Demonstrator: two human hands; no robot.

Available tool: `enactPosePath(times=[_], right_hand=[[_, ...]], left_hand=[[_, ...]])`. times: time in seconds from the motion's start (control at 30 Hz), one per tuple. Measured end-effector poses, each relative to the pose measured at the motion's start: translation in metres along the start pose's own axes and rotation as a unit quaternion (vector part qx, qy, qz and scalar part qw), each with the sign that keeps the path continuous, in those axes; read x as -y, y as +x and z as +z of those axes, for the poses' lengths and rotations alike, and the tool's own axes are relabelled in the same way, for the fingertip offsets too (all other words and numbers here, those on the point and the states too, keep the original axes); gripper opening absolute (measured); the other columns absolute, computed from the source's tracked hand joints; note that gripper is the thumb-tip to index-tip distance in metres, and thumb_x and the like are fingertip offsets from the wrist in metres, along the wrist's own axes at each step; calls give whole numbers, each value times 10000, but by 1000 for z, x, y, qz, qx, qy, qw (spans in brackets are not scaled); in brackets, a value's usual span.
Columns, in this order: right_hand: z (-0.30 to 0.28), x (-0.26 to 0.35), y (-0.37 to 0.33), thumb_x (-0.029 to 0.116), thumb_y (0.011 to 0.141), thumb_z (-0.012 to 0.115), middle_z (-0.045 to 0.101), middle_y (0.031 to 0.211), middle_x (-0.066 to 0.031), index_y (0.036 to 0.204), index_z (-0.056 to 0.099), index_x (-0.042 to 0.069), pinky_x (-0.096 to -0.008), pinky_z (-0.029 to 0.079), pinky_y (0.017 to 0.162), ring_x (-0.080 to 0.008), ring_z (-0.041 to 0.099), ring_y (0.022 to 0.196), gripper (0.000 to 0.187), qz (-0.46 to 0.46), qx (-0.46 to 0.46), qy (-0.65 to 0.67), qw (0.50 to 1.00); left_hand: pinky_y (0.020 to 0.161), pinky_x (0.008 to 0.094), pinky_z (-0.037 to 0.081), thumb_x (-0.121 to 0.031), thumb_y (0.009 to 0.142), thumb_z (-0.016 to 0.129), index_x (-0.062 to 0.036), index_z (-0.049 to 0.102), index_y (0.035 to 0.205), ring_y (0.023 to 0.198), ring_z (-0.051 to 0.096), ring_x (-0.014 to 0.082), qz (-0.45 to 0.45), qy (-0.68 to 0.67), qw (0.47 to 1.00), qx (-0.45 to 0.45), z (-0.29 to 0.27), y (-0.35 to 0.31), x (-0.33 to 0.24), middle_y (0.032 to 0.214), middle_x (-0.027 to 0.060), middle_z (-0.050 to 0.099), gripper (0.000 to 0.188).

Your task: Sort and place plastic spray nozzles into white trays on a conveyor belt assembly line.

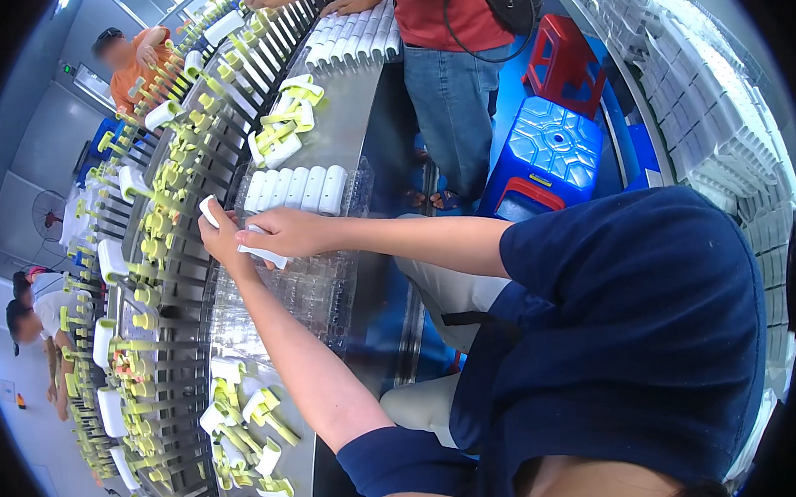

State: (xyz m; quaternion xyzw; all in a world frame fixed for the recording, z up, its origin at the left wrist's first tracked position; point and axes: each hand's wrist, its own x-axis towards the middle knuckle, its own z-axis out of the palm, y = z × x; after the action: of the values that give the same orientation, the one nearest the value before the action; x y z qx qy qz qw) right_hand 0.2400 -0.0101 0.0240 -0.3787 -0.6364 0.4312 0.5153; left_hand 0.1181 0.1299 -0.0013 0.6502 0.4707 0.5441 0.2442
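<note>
My left hand (224,240) is closed around a white rounded plastic piece (208,211), whose end sticks out past the fingers. Right beside it, my right hand (290,233) grips a thin white piece (265,254) that hangs below the fingers; whether it is cloth or plastic I cannot make out. Both hands are close together over clear plastic trays (303,289) on the metal bench. Just beyond my right hand, a row of white rounded plastic covers (296,189) lies side by side in a clear tray.
Along the left runs a slatted conveyor (177,323) with yellow-green holders and white parts. Yellow-green and white parts lie in piles on the bench (345,131), one pile (246,428) near my left forearm. A co-worker (454,82) stands beyond, near blue (553,144) and red (564,65) stools.
</note>
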Motion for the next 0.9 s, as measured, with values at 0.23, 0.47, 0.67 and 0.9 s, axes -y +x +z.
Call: enactPosePath(times=[0.23,0.47,0.67,0.9], right_hand=[[-3,2,-2,484,993,422,654,697,-76,976,605,8,-302,499,590,-151,633,593,511,-3,-2,-13,1000],[-2,2,-2,469,995,431,655,700,-74,963,603,17,-301,497,601,-143,636,626,485,1,1,-13,1000],[0,-3,1,475,993,432,657,700,-70,938,596,8,-298,494,592,-144,631,609,498,-12,-1,-1,1000],[-2,-5,2,456,992,445,649,677,-65,880,586,1,-289,494,580,-132,631,596,490,11,7,18,1000]], left_hand=[[595,316,485,-445,943,548,26,609,921,616,606,164,-2,3,1000,-1,2,-1,-3,704,88,649,476],[601,322,484,-439,943,550,27,613,933,624,608,167,-9,14,1000,-8,2,-2,-6,711,89,650,470],[599,325,486,-428,938,563,27,618,889,615,607,168,-10,0,1000,-5,-2,-4,-8,693,85,648,460],[612,331,492,-443,923,576,20,620,869,617,622,171,-16,5,1000,-9,2,-2,-6,686,94,655,468]])
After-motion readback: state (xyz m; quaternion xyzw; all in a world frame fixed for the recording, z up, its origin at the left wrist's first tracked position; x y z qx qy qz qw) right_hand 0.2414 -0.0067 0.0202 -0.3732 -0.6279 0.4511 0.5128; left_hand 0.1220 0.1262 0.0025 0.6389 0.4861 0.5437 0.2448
